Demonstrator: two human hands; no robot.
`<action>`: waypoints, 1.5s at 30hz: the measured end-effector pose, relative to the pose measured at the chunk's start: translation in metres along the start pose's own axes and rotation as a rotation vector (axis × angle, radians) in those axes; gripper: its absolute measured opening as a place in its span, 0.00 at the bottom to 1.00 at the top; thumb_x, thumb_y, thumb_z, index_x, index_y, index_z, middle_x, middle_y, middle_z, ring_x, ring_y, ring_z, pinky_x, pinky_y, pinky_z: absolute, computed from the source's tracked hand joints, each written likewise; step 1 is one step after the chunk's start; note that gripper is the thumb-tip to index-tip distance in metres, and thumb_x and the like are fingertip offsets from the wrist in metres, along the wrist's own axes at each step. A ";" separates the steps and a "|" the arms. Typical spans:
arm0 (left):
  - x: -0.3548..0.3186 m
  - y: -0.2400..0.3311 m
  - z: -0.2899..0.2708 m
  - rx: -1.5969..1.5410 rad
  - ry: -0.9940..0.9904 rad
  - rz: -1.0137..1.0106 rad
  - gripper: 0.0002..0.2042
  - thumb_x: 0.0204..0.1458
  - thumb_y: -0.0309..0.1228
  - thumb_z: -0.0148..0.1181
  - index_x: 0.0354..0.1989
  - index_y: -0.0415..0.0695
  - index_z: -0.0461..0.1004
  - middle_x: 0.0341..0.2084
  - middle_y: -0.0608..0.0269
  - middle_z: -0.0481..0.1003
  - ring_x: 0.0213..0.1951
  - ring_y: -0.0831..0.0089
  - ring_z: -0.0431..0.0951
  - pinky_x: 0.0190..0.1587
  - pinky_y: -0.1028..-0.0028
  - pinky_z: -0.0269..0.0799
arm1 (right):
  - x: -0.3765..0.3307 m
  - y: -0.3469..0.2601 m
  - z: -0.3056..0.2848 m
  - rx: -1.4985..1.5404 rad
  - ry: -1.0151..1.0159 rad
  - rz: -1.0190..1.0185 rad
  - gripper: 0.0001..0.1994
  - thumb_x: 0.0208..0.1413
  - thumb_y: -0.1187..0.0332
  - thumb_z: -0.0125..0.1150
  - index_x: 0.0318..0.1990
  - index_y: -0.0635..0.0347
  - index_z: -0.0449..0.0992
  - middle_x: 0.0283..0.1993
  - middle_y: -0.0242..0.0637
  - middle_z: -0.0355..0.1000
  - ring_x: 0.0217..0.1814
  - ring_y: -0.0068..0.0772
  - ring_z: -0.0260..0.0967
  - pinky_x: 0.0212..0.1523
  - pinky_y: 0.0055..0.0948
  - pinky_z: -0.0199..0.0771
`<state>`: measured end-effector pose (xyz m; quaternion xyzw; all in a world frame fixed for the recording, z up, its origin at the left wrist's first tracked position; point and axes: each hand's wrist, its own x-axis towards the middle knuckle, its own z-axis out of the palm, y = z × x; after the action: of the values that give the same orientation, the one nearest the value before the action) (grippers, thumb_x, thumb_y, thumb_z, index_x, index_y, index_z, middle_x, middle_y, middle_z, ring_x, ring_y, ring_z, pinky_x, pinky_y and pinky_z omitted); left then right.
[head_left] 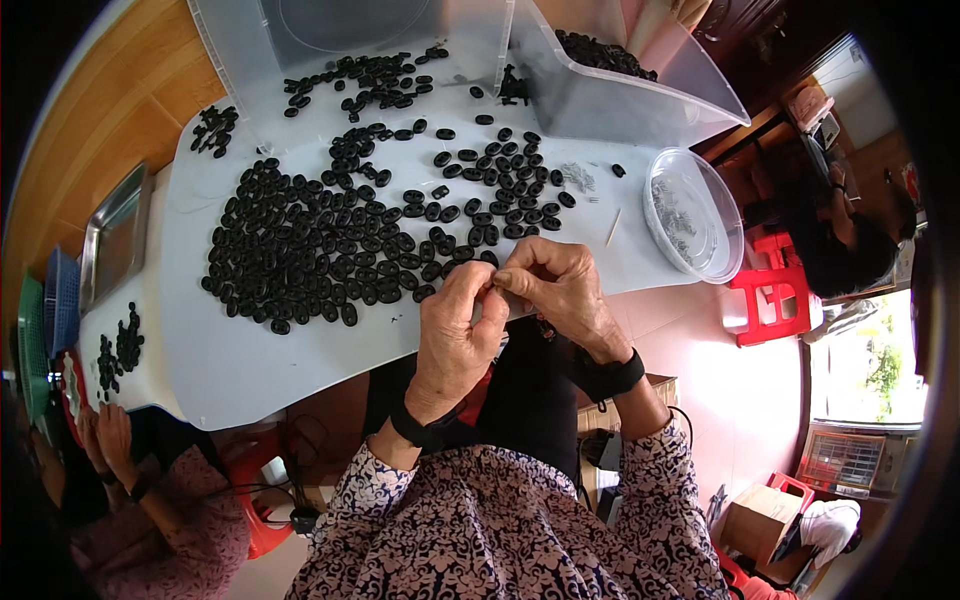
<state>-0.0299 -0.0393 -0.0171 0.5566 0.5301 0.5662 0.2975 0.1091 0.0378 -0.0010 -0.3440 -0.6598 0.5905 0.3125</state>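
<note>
My left hand point(458, 330) and my right hand point(562, 293) meet over the near edge of the white table point(290, 375). Thumbs and forefingers of both are pinched together at one spot; whatever sits between the fingertips is too small and covered to make out. Just beyond my hands spreads a large heap of black oval plastic pieces point(300, 240), with looser black pieces point(505, 185) to its right. A patch of tiny thin metal bits point(578, 177) lies near a wooden toothpick point(613, 227). More such bits fill part of a round clear tub point(690, 215) on the right.
Two clear plastic bins stand at the back, one on its side point(350, 30) spilling pieces, another point(640, 105) holding more. A metal tray point(115, 235) and blue basket point(62, 300) are at left. A co-worker's hands point(108, 440) rest lower left. Red stools point(770, 290) stand right.
</note>
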 end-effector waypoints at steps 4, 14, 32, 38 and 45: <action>-0.001 0.000 -0.002 -0.083 -0.003 -0.040 0.06 0.50 0.19 0.53 0.36 0.35 0.67 0.26 0.55 0.71 0.26 0.66 0.73 0.30 0.71 0.70 | 0.003 -0.005 -0.005 0.031 -0.056 0.077 0.14 0.60 0.62 0.61 0.29 0.65 0.75 0.19 0.25 0.68 0.21 0.12 0.59 0.20 0.17 0.60; -0.004 0.002 -0.004 -0.115 -0.021 0.036 0.07 0.48 0.17 0.53 0.36 0.34 0.67 0.26 0.52 0.69 0.26 0.62 0.70 0.29 0.69 0.68 | 0.051 -0.036 0.007 -0.438 0.053 -0.076 0.05 0.52 0.72 0.62 0.32 0.65 0.76 0.22 0.34 0.70 0.21 0.23 0.67 0.24 0.27 0.68; -0.003 0.002 0.000 -0.116 0.000 -0.021 0.07 0.48 0.17 0.53 0.36 0.34 0.69 0.27 0.51 0.72 0.28 0.63 0.75 0.33 0.70 0.71 | 0.084 -0.036 0.008 -0.788 -0.175 -0.431 0.07 0.43 0.77 0.62 0.32 0.65 0.74 0.24 0.41 0.73 0.24 0.39 0.73 0.28 0.31 0.73; -0.003 0.004 -0.001 -0.370 0.063 -0.208 0.03 0.56 0.22 0.51 0.37 0.36 0.69 0.26 0.65 0.73 0.26 0.82 0.73 0.30 0.81 0.71 | 0.033 -0.046 0.001 -0.498 0.011 -0.124 0.05 0.47 0.76 0.61 0.32 0.65 0.74 0.25 0.42 0.74 0.26 0.39 0.75 0.29 0.32 0.74; -0.001 0.003 -0.005 -0.297 0.022 -0.154 0.07 0.60 0.25 0.51 0.41 0.34 0.71 0.29 0.65 0.73 0.31 0.83 0.72 0.35 0.83 0.68 | -0.002 -0.013 -0.002 -0.629 0.084 -0.313 0.05 0.47 0.80 0.60 0.34 0.65 0.74 0.33 0.42 0.73 0.28 0.41 0.72 0.29 0.30 0.72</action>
<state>-0.0335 -0.0427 -0.0134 0.4580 0.4851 0.6198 0.4132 0.1111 0.0361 0.0124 -0.3422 -0.8407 0.2885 0.3049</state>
